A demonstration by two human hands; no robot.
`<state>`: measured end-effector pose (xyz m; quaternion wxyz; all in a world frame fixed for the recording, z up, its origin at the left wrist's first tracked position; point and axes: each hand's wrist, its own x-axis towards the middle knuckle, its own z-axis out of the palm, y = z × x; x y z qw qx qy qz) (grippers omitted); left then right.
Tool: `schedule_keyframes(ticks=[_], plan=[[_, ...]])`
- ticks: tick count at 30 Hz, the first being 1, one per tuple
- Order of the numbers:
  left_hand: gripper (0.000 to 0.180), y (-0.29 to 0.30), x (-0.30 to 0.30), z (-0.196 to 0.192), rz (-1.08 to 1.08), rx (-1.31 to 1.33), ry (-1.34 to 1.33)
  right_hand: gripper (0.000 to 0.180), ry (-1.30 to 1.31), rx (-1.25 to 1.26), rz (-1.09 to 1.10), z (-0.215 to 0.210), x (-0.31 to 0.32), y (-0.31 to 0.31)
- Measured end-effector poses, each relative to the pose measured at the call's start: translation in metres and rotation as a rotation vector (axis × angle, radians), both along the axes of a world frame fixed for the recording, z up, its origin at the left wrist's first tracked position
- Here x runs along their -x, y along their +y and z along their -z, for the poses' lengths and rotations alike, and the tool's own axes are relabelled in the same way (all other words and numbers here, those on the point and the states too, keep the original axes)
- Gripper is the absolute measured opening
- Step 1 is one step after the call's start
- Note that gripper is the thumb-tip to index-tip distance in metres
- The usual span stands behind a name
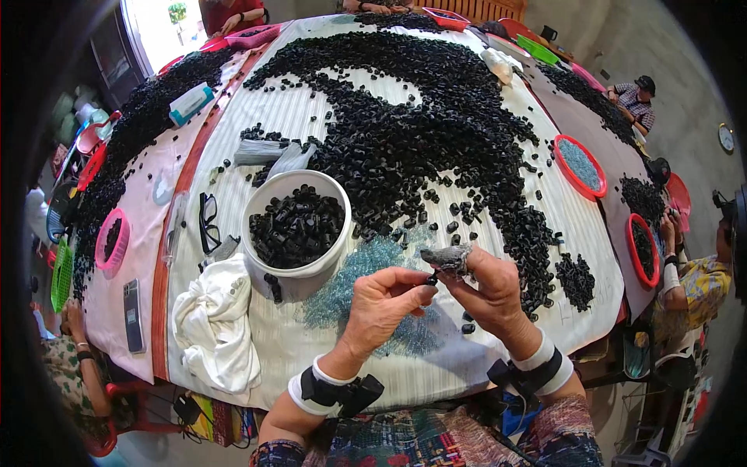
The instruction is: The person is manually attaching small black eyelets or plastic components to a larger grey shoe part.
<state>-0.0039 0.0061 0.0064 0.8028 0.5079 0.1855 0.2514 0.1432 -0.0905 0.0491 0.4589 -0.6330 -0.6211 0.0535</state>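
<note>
Both hands are meeting above the bench (498,233): the left hand (383,300) and right hand (489,289) are pinching one small black piece (432,279) together, near the white bucket (296,268).

I see a long worktop (467,342) under striped cloth filling the room; grey concrete wall (685,54) at two o'clock bears a round clock (725,138), daylight enters a bright window (159,23) at eleven o'clock
</note>
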Motion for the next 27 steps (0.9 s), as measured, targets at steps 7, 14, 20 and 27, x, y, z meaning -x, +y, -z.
schedule_keyframes(ticks=[7,14,20,27], plan=[[0.017,-0.003,0.001,-0.001,-0.035,-0.058,0.03,0.028,-0.108,-0.018,0.041,0.009,0.002,-0.004],[0.015,-0.003,0.002,0.003,-0.027,-0.152,0.076,0.017,-0.105,-0.061,0.028,0.013,0.008,-0.004],[0.018,-0.004,0.0,0.002,-0.035,-0.136,0.09,0.02,0.017,-0.053,0.091,0.015,0.014,-0.004],[0.017,-0.001,-0.001,0.0,-0.014,-0.091,0.108,0.021,-0.069,-0.041,0.102,0.014,0.014,-0.006]])
